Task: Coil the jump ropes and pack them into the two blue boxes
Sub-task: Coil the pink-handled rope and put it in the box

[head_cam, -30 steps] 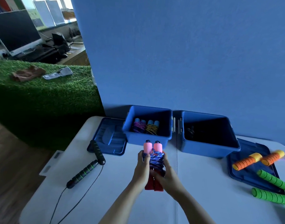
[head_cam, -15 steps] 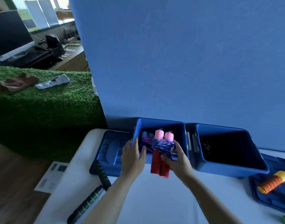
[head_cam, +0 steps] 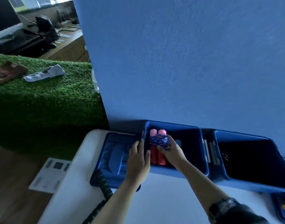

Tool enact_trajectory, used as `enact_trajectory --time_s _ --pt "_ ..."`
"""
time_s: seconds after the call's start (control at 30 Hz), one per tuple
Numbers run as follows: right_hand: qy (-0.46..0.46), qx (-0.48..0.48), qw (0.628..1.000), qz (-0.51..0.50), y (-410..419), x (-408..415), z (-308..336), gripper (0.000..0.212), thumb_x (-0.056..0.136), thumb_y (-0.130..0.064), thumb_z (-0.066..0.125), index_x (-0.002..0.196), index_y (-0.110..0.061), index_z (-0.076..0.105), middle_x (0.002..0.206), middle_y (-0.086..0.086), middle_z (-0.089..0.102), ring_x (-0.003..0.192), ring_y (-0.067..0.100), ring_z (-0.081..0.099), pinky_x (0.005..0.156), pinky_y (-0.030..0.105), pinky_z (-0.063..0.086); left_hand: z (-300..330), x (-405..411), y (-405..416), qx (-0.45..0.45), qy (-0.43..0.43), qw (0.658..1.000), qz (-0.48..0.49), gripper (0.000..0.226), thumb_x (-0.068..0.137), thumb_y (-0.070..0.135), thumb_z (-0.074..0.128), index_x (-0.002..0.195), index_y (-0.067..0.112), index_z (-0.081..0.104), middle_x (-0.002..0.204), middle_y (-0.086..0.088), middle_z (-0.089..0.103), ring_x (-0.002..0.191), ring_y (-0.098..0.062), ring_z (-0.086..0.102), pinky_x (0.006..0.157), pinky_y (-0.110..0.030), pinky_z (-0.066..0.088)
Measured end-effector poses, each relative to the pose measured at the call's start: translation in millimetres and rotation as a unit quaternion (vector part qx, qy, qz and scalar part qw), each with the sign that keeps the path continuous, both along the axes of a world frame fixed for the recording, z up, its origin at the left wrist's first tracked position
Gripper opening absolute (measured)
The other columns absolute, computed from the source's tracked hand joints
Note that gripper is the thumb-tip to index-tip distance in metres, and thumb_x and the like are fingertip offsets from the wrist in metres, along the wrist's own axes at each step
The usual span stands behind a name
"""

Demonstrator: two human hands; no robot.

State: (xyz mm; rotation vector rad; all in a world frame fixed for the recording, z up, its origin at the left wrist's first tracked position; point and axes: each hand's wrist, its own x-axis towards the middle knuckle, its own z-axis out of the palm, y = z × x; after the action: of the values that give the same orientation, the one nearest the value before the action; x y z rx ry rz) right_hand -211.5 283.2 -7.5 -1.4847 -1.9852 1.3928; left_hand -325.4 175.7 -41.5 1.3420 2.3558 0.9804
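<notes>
The coiled jump rope [head_cam: 158, 146] is sitting inside the left blue box [head_cam: 201, 160], against its left wall: two handles lying side by side, pale pink at the far ends and red toward the person, with a blue-and-purple patterned cord wound tightly around their middle. The right hand [head_cam: 170, 152] is gripping this bundle, its fingers curling over the cord wrap, and is reaching down into the box over the near rim. The left hand [head_cam: 138, 160] is resting on the box's left wall with its fingers straight and the thumb lying against the inside of the rim, holding nothing. Apart from the bundle, only a small greyish shape is showing behind the right hand; what it is cannot be told. The right blue box [head_cam: 235, 175] is standing just beside the first, its inside dark, with something small and thin near the back wall, too dim to name. A blue lid [head_cam: 112, 156] is lying flat just left of the left box, and a black jump-rope handle with green bands [head_cam: 104, 186] is overlapping its near corner. Everything is resting on a white bench [head_cam: 162, 199]. A dark wristwatch [head_cam: 224, 207] is showing on the right forearm, and a second lid [head_cam: 282, 206] with something orange on it is peeking in at the far right edge.
</notes>
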Motion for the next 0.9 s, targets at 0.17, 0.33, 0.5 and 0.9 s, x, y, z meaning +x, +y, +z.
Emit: enact_trajectory --time_s 0.17,0.33,0.5,0.9 --pt "-0.109 0.016 0.993 0.038 2 -14 -5 0.084 0.078 -0.037 0.073 0.146 -0.022 0.027 0.128 0.005 0.059 0.120 0.024 0.054 0.096 0.027 0.040 -3 -3 1 -0.003 -0.013 1.000 -0.008 0.071 0.092 0.054 0.017 0.149 0.012 0.030 0.148 -0.013 0.036 0.129 -0.029 0.036 0.106 -0.035 0.030" --pt "-0.194 0.020 0.980 0.040 2 -18 -8 0.095 0.072 -0.048 0.073 0.148 -0.026 0.021 0.125 0.009 0.061 0.115 0.028 0.056 0.090 0.030 0.045 -4 -1 1 -0.010 -0.007 1.000 -0.004 0.069 0.093 0.052 0.018 0.149 0.012 0.030 0.146 -0.011 0.040 0.125 -0.030 0.039 0.104 -0.039 0.034" --pt "-0.247 0.027 0.968 0.044 -4 -19 -4 0.092 0.075 -0.058 0.064 0.148 -0.030 0.015 0.127 0.007 0.057 0.115 0.029 0.056 0.086 0.036 0.047 4 -2 -2 -0.054 -0.004 0.998 -0.010 0.077 0.088 0.058 0.010 0.151 0.018 0.023 0.152 -0.004 0.033 0.129 -0.027 0.036 0.101 -0.041 0.038" --pt "-0.122 0.271 0.951 0.088 -79 -29 16 0.050 0.080 -0.027 0.065 0.125 -0.008 0.052 0.120 0.014 0.053 0.112 0.036 0.051 0.091 0.044 0.043 6 -31 -98 -0.177 -0.037 0.983 0.041 0.058 0.099 0.056 0.025 0.152 0.035 0.014 0.158 0.003 0.021 0.139 -0.018 0.034 0.111 -0.049 0.028"
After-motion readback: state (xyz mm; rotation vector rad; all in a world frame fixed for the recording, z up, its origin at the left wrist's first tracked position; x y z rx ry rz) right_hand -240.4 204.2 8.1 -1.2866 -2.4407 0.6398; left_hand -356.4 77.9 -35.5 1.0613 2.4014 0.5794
